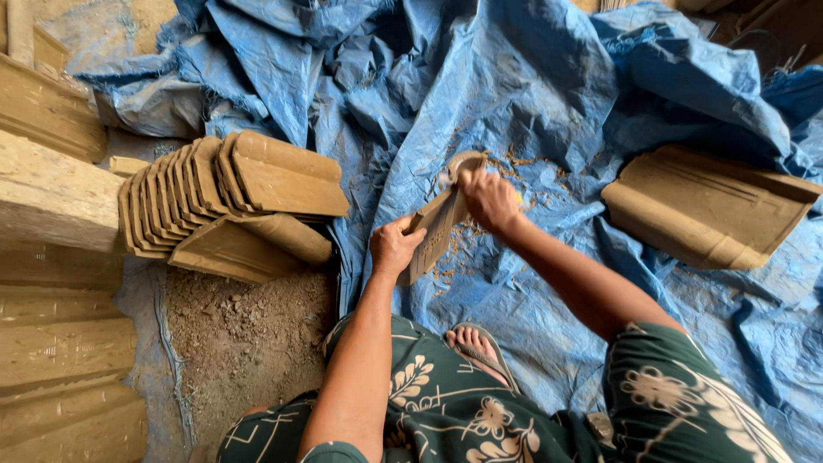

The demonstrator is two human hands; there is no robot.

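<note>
The flat, brown unfired clay roof tile point(435, 225) stands on edge over the crumpled blue plastic tarpaulin point(531, 111), just ahead of the person's knees; its long axis runs from lower left up to upper right, away from the body; the left hand point(393, 249) grips the near, lower end with fingers closed around the edge, thumb on top; the right hand point(487, 199) sits at the far, upper end, fingers curled tight against the tile's rim, though whether they pinch a small tool or only the clay I cannot tell; so the tile lies between the two hands, the left one nearer the body, the right one further out. Clay crumbs point(514, 171) lie scattered on the tarpaulin beside the right hand. One tile is in hand; one loose brown tile point(707, 206) lies well apart to the right; a leaning row of roughly ten tiles point(227, 193) stands to the left, beside pale stacked blocks point(51, 197); one sandalled foot point(476, 347) shows between the knees.
</note>
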